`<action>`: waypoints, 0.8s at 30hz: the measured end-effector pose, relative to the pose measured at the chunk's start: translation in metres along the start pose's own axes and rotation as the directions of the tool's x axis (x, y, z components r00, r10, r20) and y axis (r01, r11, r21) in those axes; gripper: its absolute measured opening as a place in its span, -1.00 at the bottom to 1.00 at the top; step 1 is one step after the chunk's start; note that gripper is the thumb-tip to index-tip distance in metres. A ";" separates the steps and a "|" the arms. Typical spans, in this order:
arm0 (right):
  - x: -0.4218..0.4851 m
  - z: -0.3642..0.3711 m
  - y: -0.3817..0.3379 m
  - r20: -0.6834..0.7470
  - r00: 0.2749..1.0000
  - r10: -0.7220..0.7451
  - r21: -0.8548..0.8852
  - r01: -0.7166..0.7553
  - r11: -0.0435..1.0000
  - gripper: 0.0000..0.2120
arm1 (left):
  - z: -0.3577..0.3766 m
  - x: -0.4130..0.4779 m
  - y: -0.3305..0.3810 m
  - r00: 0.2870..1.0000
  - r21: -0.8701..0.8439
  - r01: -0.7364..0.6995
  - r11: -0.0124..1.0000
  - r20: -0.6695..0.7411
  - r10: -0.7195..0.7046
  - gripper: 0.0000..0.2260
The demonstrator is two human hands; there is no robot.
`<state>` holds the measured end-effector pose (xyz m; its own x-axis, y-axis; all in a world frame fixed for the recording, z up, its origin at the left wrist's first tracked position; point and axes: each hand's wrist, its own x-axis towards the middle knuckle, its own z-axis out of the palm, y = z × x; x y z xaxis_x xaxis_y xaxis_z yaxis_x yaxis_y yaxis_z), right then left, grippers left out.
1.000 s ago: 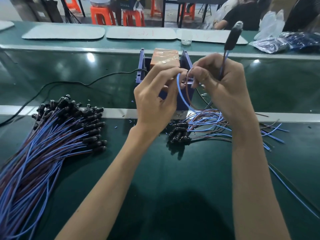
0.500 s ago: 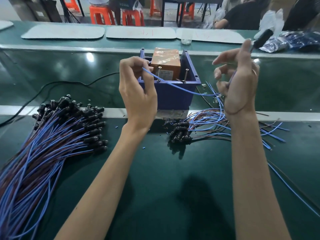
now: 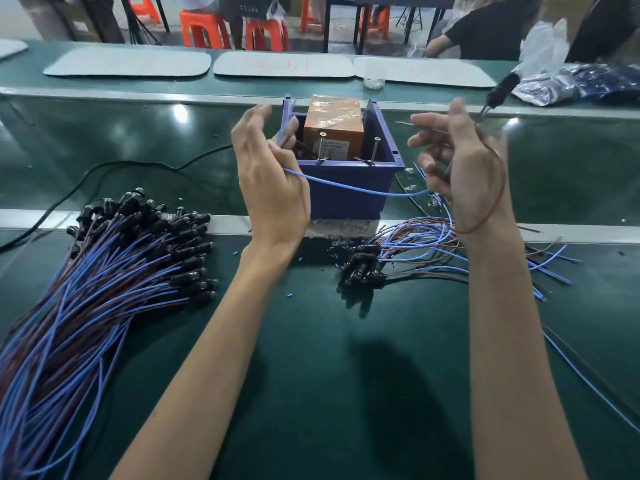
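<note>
A blue wire (image 3: 360, 190) stretches across the front of a blue box (image 3: 349, 188) that holds an orange-brown block (image 3: 332, 119). My left hand (image 3: 273, 181) holds the wire's left end with curled fingers beside the box's left wall. My right hand (image 3: 464, 168) is raised to the right of the box and grips the wire's other part; a brown wire (image 3: 498, 188) loops around the back of that hand. The black connector (image 3: 500, 91) at the top of these wires sticks up above my right hand.
A big bundle of blue and brown wires with black connectors (image 3: 138, 244) lies at the left. A smaller pile (image 3: 367, 268) lies in front of the box, its wires fanning right. A black cable (image 3: 114, 168) crosses the green belt. White mats (image 3: 128, 64) and plastic bags (image 3: 571, 81) lie beyond.
My hands were together above the box with the wire between them. They have drawn apart, left hand to the left, right hand to the right, and the blue wire now spans between them.
</note>
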<state>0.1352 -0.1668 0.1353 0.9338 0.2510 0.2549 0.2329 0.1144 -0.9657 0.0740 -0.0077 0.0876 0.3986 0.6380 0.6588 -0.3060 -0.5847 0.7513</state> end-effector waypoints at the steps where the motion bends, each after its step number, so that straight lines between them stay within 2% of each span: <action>1: 0.001 -0.001 0.001 0.005 1.000 -0.015 -0.052 0.016 0.999 -0.70 | 0.000 0.001 -0.003 0.999 0.025 0.036 0.999 0.016 -0.036 -0.69; 3: 0.002 -0.003 0.002 0.015 0.999 -0.040 -0.145 0.042 0.989 -0.80 | 0.000 0.002 -0.006 0.996 0.067 0.074 0.995 0.036 -0.077 -0.72; 5: 0.003 -0.004 0.004 0.012 0.999 -0.040 -0.186 0.042 0.982 -0.81 | -0.001 0.002 -0.006 0.996 0.067 0.080 0.995 0.034 -0.083 -0.75; 11: 0.004 -0.002 0.007 -0.024 0.997 -0.070 -0.132 0.066 0.989 -0.81 | -0.005 0.004 -0.002 0.998 0.137 0.039 0.990 0.044 -0.046 -0.83; 19: 0.010 -0.005 0.018 -0.006 0.994 -0.105 -0.271 0.099 0.957 -0.79 | -0.012 0.007 -0.006 0.994 0.197 0.006 0.980 0.102 -0.027 -0.85; 24: 0.013 -0.003 0.022 0.009 0.993 -0.117 -0.295 0.115 0.949 -0.86 | -0.015 0.009 -0.010 0.992 0.277 -0.043 0.960 0.124 0.008 -0.86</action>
<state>0.1533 -0.1636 0.1175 0.8976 0.2447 0.3666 0.4080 -0.1464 -0.9012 0.0673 0.0111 0.0866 0.5000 0.5663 0.6553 -0.0710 -0.7273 0.6827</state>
